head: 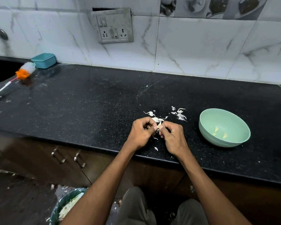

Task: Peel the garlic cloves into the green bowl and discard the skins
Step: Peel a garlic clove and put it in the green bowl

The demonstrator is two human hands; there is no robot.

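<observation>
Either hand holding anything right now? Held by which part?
Yes: both the left hand and right hand pinch one garlic clove between their fingertips above the countertop. Fingers hide its lower part, so exact contact points cannot be told.

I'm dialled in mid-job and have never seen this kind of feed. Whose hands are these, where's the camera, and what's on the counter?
No machine here: a person's bare hands, filmed by one camera worn on the head, looking down. The left hand and right hand together pinch a garlic clove above the black counter. Loose skins lie just beyond them. To the right stands the green bowl with a few peeled cloves. A bin sits on the floor below.
</observation>
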